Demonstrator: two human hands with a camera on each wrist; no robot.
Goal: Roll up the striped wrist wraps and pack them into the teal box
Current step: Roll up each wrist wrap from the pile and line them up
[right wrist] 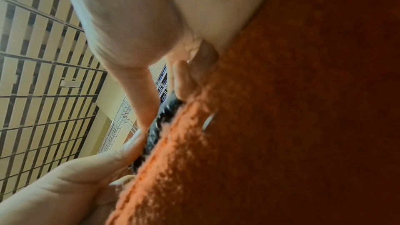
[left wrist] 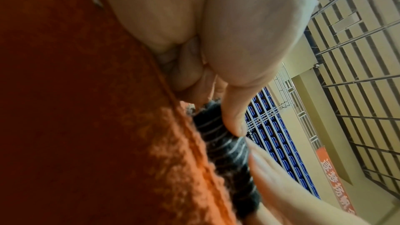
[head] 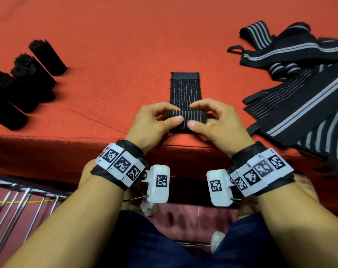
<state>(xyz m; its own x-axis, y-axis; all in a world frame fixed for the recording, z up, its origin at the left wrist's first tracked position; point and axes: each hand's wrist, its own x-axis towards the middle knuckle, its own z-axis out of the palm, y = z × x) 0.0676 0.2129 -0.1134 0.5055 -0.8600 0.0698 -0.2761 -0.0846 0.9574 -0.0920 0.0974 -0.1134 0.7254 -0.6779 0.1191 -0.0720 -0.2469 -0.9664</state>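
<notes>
Both the left hand (head: pixel 154 120) and right hand (head: pixel 216 120) pinch the half-rolled wrist wrap (head: pixel 185 105) in curled fingers (head: pixel 176 119); its roll's underside is hidden, and the unrolled pile (head: pixel 303 89) right of it is cut off.

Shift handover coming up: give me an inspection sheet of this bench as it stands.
Surface: orange felt table, seam near the front edge.
Job's things: one striped wrap half rolled at centre; four black rolls at left; loose wraps piled at right; teal box not in view.
Clutter: nothing seen.
Grips: left hand and right hand both pinch the roll.
Cables: thin black leads from the wrist cameras.
Surroundings: metal rack at lower left.
</notes>
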